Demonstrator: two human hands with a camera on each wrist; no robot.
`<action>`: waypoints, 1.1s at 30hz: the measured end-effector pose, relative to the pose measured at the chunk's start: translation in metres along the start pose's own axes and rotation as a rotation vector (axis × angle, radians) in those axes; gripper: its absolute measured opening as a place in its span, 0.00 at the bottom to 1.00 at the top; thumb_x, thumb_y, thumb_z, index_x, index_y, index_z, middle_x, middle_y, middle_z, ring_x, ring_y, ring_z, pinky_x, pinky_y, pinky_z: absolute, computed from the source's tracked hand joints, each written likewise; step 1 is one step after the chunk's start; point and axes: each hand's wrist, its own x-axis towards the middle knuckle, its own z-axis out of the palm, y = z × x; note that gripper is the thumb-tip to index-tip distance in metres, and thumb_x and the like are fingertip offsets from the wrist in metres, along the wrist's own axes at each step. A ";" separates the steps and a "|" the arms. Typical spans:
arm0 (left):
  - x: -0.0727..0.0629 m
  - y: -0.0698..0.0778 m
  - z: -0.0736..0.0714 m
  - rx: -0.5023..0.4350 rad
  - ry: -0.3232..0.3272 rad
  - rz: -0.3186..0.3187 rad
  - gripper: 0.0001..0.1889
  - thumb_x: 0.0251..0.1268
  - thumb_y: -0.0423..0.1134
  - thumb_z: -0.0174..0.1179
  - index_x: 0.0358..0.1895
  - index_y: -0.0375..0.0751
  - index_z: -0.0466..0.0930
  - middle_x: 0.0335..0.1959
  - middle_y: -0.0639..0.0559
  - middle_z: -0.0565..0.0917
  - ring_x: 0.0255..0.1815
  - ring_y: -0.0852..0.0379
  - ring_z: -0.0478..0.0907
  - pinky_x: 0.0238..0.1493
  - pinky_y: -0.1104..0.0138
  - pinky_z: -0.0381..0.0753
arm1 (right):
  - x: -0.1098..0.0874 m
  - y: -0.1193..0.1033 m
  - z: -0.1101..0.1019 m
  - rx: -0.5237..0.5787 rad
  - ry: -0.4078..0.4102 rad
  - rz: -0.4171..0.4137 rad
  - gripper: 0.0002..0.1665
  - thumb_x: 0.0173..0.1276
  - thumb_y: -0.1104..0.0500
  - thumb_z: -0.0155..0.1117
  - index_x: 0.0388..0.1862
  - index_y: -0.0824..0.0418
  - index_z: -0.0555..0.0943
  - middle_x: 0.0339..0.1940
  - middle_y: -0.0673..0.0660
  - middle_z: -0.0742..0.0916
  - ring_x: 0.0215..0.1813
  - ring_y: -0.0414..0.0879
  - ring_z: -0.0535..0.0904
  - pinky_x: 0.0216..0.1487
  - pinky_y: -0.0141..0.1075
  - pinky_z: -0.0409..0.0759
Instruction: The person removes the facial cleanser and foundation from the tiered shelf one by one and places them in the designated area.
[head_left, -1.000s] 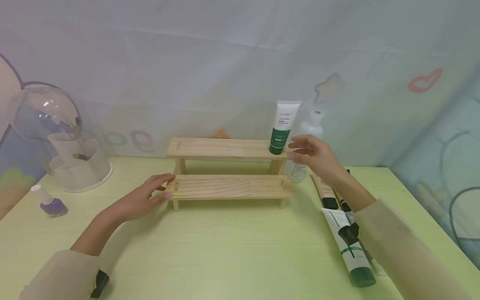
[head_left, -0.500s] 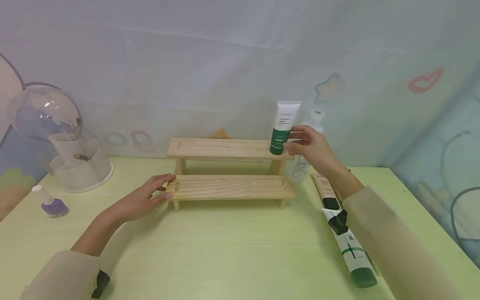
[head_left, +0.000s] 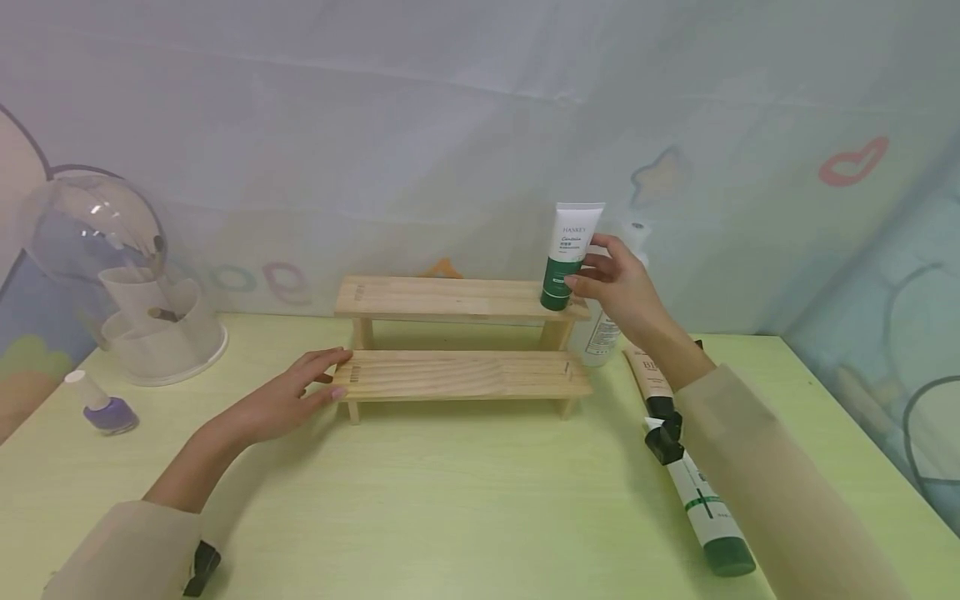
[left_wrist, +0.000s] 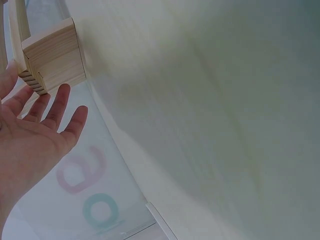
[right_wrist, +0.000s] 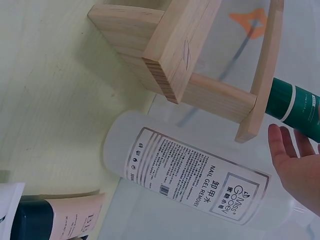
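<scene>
A two-step wooden display stand stands on the table. My left hand holds the left end of its lower step, thumb at the front edge. In the left wrist view the other fingers spread beside the stand's end. A white and green squeeze tube stands cap down on the right end of the upper step. My right hand holds this tube from the right, thumb on its front; the fingertips behind it are hidden. Only the tube's green lower part shows in the right wrist view, beside my fingers.
A clear nail gel remover bottle stands right of the stand, partly behind my right hand. A BB cream tube and a larger white-green tube lie at the right. Purple nail polish and a domed brush holder stand left.
My right hand has moved in from beside the tube, touched its lower part, then slid a little higher with the thumb on its front. The left hand and the stand stay still.
</scene>
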 end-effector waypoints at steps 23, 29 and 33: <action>0.000 0.001 0.001 -0.004 0.002 0.006 0.30 0.71 0.45 0.46 0.70 0.34 0.50 0.67 0.33 0.51 0.60 0.35 0.60 0.52 0.36 0.57 | -0.003 0.000 0.007 -0.097 0.090 0.002 0.30 0.64 0.63 0.61 0.63 0.58 0.60 0.52 0.62 0.76 0.52 0.53 0.73 0.55 0.46 0.68; 0.001 -0.001 0.001 -0.010 0.004 0.006 0.31 0.71 0.45 0.46 0.70 0.34 0.49 0.67 0.33 0.51 0.60 0.35 0.60 0.52 0.36 0.57 | -0.008 0.000 0.008 -0.100 0.094 -0.008 0.30 0.64 0.65 0.60 0.62 0.59 0.60 0.51 0.62 0.75 0.52 0.53 0.73 0.55 0.47 0.68; 0.000 0.000 0.001 -0.012 0.005 0.002 0.31 0.71 0.46 0.46 0.70 0.34 0.49 0.67 0.33 0.51 0.60 0.35 0.60 0.52 0.36 0.58 | -0.012 0.000 0.007 -0.104 0.089 -0.014 0.31 0.64 0.65 0.60 0.63 0.59 0.60 0.51 0.63 0.76 0.52 0.54 0.73 0.55 0.48 0.67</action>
